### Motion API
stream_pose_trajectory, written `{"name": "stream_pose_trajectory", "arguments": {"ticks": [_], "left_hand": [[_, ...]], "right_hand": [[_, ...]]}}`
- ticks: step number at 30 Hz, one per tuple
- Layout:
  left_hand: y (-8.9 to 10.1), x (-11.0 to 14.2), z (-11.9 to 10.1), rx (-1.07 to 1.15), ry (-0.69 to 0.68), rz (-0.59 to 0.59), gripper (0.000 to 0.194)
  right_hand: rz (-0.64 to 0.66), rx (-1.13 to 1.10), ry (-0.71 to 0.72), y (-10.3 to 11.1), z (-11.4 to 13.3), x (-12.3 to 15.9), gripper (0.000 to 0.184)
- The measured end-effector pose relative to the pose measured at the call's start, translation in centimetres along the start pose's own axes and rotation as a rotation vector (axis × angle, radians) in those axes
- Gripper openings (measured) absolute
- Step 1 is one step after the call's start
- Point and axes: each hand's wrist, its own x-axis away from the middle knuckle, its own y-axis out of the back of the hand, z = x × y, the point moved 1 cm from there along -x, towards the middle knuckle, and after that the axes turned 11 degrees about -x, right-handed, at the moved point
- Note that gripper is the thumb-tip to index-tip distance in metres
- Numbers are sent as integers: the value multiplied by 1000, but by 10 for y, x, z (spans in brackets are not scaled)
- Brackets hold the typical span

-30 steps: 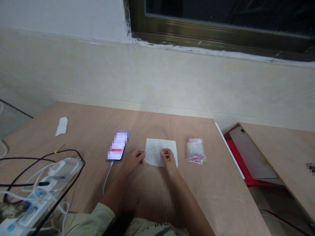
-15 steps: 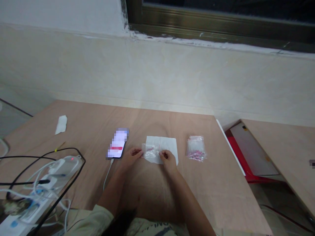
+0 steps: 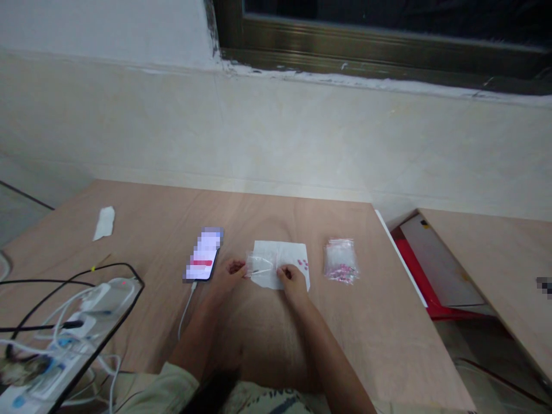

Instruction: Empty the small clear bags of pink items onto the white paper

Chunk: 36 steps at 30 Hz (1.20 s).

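A small clear plastic bag [image 3: 261, 264] is stretched between my two hands over a white sheet of paper [image 3: 280, 248]. My left hand [image 3: 233, 271] pinches the bag's left end, just off the paper's left edge. At its other end, my right hand [image 3: 292, 277] grips the bag with closed fingertips above the paper. Several small pink pieces [image 3: 302, 264] lie on the paper's right side, too small to name. To the right rests a stack of clear bags [image 3: 341, 261] with pink pieces at the bottom.
A phone [image 3: 204, 254] with a white charging cable [image 3: 186, 310] lies left of my hands. A white power strip [image 3: 103, 302] with tangled cables fills the near left. A paper scrap [image 3: 104, 223] sits farther back. The table's right edge borders a gap.
The pink pieces now lie on the paper's right side; before, pink showed within the bag between my hands. My hands keep hold of the bag, and the view has shifted slightly.
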Motion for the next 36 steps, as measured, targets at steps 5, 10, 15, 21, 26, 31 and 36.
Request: {"name": "stream_pose_trajectory", "arguments": {"ticks": [5,10,15,21,26,31,36], "left_hand": [[-5,1,-11,19,0,-20,24],[-5,2,-26,-2,-11,-44,25],[-4,3,-30,-33,-4,-56,28],[-5,0,-23,-47,-43,-72,20],[0,-6,-15,-23,-47,-107,23],[5,-3,-7,-6,-21,-126,27],[10,3,-3,15,-5,-134,32]], "right_hand": [[-11,0,-5,0,0,-1,21],[-9,22,-12,0,1,-2,21],[-9,-31,-13,3,6,1,20],[-363,255,189,44,10,10,25],[-384,455,227,58,-3,15,35],[-393,416,242,56,-15,23,30],[-394,343,251,57,-20,24,25]]}}
